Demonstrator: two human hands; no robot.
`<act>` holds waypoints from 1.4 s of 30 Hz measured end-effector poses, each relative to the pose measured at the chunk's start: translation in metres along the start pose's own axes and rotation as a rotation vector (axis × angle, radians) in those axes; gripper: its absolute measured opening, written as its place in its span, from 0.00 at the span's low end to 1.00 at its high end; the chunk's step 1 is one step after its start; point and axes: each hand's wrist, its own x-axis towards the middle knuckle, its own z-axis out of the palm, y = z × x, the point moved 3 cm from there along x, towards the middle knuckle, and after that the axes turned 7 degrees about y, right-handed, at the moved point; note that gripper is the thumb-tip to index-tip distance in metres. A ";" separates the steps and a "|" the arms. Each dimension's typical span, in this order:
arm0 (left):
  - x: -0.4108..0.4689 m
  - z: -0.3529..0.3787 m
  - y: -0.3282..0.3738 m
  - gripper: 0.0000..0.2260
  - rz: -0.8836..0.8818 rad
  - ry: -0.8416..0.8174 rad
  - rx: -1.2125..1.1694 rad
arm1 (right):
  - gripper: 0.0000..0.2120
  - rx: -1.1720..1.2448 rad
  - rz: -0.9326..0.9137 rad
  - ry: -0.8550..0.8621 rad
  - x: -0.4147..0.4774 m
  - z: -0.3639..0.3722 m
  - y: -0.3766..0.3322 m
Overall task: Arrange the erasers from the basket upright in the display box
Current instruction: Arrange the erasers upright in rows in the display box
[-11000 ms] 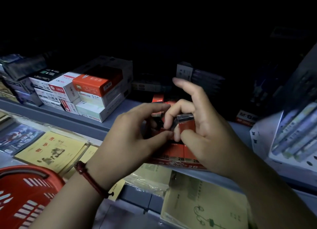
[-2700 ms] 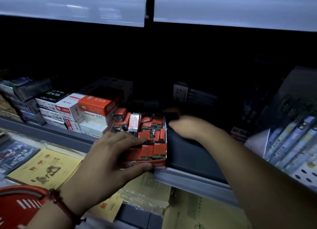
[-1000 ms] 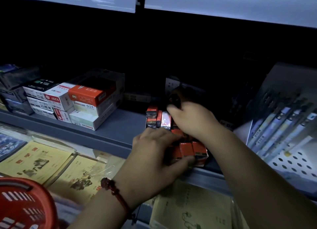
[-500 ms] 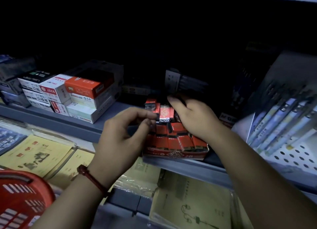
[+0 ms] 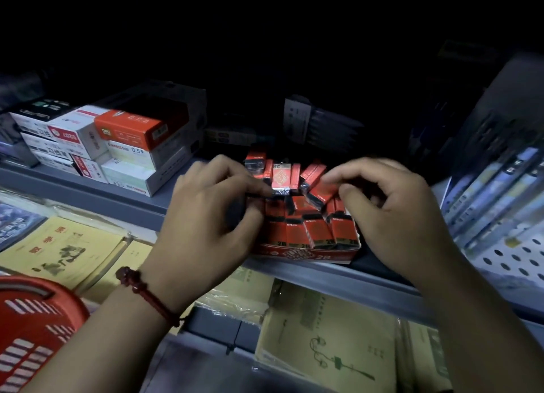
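At the shelf's front edge sits the box (image 5: 309, 252) of erasers (image 5: 297, 216). My left hand (image 5: 212, 216) pinches one; my right hand (image 5: 391, 213) curls loosely, holding nothing. A bump could topple the leaning ones.

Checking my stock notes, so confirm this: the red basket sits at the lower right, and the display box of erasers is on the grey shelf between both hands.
One detail is wrong. The head view shows the red basket at the lower left, not right. The display box of erasers does sit on the grey shelf between the left hand and right hand.
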 end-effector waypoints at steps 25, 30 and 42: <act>0.000 0.020 0.014 0.07 0.034 -0.036 -0.096 | 0.22 -0.098 0.142 0.036 0.016 0.026 0.006; -0.001 0.019 0.013 0.07 0.006 -0.030 -0.121 | 0.19 -0.114 0.163 0.014 0.010 0.020 0.004; -0.001 0.018 0.020 0.07 -0.022 -0.026 -0.138 | 0.19 -0.192 0.257 -0.042 0.006 0.014 0.012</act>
